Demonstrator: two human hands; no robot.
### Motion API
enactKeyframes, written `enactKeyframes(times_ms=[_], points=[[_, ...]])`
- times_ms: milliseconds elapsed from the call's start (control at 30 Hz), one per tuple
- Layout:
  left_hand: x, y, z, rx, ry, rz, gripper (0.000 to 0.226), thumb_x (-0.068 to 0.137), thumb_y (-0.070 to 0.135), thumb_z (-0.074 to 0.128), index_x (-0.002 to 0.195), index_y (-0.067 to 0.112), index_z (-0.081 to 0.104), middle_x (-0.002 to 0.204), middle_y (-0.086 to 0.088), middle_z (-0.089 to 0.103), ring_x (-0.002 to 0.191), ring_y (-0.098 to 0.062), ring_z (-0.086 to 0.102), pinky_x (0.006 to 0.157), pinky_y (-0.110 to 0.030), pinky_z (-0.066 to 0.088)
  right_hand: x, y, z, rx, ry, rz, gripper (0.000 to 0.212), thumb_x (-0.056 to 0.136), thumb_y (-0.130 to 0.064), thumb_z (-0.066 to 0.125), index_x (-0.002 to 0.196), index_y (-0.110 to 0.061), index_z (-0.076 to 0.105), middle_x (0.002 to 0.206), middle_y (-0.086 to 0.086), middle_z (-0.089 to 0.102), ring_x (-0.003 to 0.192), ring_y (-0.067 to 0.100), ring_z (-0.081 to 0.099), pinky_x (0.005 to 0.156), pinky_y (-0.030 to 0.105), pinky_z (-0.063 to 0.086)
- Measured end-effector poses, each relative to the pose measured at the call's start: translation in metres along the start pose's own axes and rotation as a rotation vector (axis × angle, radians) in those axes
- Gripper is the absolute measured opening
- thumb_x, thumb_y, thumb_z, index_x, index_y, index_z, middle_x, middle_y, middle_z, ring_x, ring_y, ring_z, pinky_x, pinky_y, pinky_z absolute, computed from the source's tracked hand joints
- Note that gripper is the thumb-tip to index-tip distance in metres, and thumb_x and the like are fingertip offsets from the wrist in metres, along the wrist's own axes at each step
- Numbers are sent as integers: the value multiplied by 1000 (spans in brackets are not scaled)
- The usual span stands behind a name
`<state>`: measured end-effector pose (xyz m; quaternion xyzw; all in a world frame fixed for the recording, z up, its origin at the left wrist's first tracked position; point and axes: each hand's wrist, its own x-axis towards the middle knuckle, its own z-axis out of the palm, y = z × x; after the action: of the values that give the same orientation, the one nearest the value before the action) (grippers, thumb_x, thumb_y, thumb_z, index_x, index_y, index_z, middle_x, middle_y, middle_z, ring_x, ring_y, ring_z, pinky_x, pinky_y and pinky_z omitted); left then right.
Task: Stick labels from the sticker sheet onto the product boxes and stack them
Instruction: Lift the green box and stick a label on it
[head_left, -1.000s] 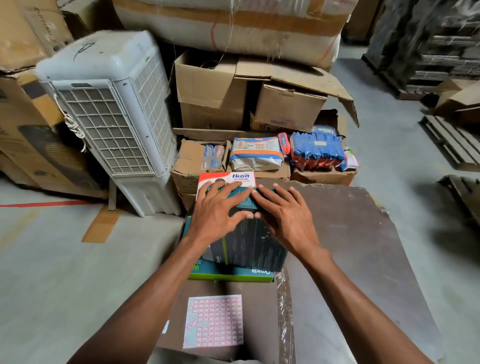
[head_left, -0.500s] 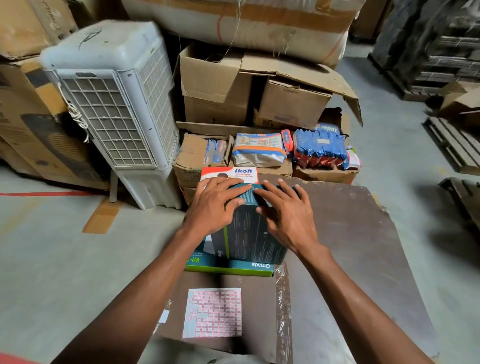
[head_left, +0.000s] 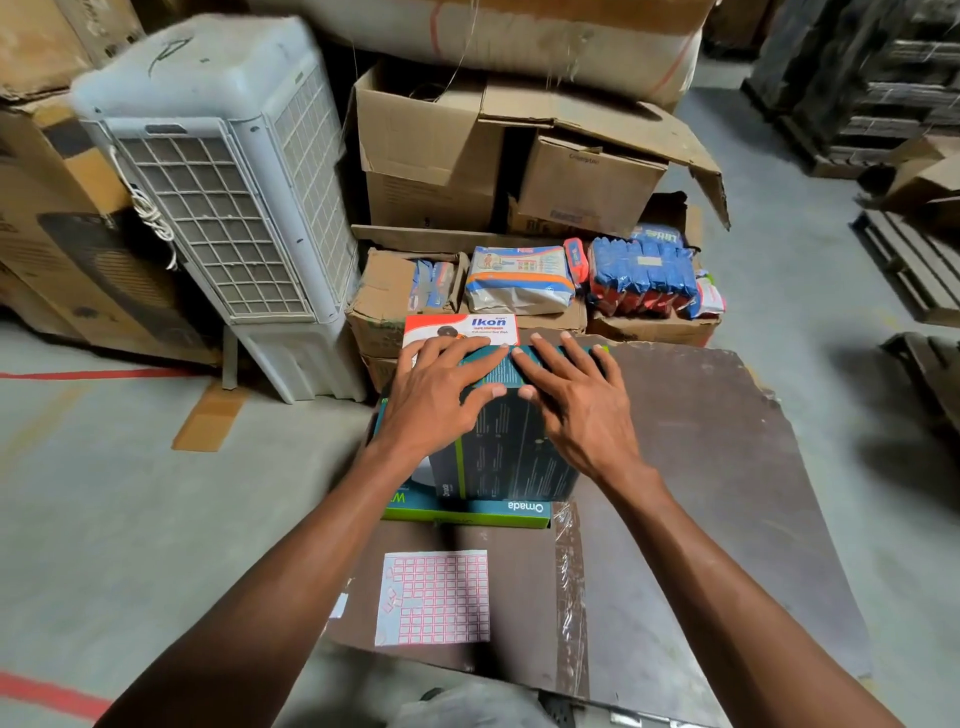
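While both hands press flat on the top box, the scene reads as follows.

Change: compared with half a second ago, both hands lie in nearly the same place on the dark box; the left hand's fingers now reach further across its top toward the right hand, and the stack and the sticker sheet have not shifted on the board.
Dark box (head_left: 506, 457): stands on top of the flat teal box, on the brown board; fine print on its side is too small to read.
Left hand (head_left: 441, 395): released, fingers straight and spread, lying flat on the top of the dark box; grasps nothing.
Right hand (head_left: 576, 400): released, fingers straight and spread, flat on the same top face; its index fingertip is just beside the left fingertips.
Teal box (head_left: 467, 512): lowest in the stack, green-edged; front edge reads "Omada", upside down to the camera.
Sticker sheet (head_left: 434, 597): flat on the board, nearer the person than the stack, apart from it; a grid of pink-bordered labels.
White and red box (head_left: 462, 328): behind the stack, reads "Ikon".
Brown board (head_left: 727, 467): carries the stack and the sheet.
Air cooler (head_left: 218, 197): white, stands on the floor to the left.
Blue packs (head_left: 644, 270): on cartons behind; "Littles" legible.
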<state>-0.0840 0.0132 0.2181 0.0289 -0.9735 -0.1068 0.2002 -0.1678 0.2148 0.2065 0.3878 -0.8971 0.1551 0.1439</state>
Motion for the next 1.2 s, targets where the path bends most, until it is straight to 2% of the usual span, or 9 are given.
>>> enactKeyframes(times_ms=[133,233,367,467,567,767,967,1100,1200], points=[[-2,-3,1,-30,22,-9,43,96,58,51,137,47,58,145,12,56,130,-19,48,109,-40,25,-6,-11,7,37,111,33,47,105,-44,46,150,-33,48,157,-1,46,150,28,35,122,51,24],[-2,-3,1,-98,46,-24,38,93,58,58,130,49,62,143,11,59,129,-20,51,109,-41,29,-21,-22,12,159,270,29,44,95,-23,63,139,-22,62,150,9,52,147,34,36,118,51,28],[1,-6,4,-202,58,-49,36,92,55,63,126,47,65,144,7,58,138,-22,48,116,-42,25,-56,-52,30,203,348,-6,38,86,-18,64,124,-19,71,140,12,56,136,35,41,107,48,32],[1,-7,9,-222,92,-36,35,93,53,61,127,44,65,145,4,58,142,-24,45,120,-40,18,-78,-75,63,316,141,-1,26,87,-15,66,112,-20,72,130,5,59,120,29,48,94,42,40],[0,-7,11,-236,103,-36,35,94,53,60,127,43,66,145,3,58,143,-25,44,120,-34,11,-100,-92,110,440,-195,45,18,90,-15,62,105,-20,72,107,-2,65,97,21,54,80,42,48],[0,-11,17,-281,115,-39,35,94,54,59,127,43,66,146,5,56,145,-23,40,122,-41,13,-140,-144,188,515,-732,-8,30,85,-12,54,105,-18,76,110,9,74,102,33,65,89,38,51],[0,-12,22,-262,149,-41,34,94,53,60,124,42,68,143,4,60,142,-26,45,121,-46,17,-159,-181,229,439,-938,-119,21,95,-16,56,108,-19,71,113,9,65,102,34,62,78,36,48],[-2,-15,24,-253,157,-19,34,94,53,60,125,41,68,143,4,60,141,-26,46,119,-47,20,-161,-189,249,389,-967,-136,31,101,-26,50,129,-25,63,122,10,59,107,33,60,83,39,52],[0,-17,23,-246,141,-19,36,94,54,58,126,42,67,144,4,59,141,-26,46,119,-46,21,-159,-192,259,345,-986,-159,33,100,-27,53,132,-32,62,131,7,55,113,31,56,84,37,49]])
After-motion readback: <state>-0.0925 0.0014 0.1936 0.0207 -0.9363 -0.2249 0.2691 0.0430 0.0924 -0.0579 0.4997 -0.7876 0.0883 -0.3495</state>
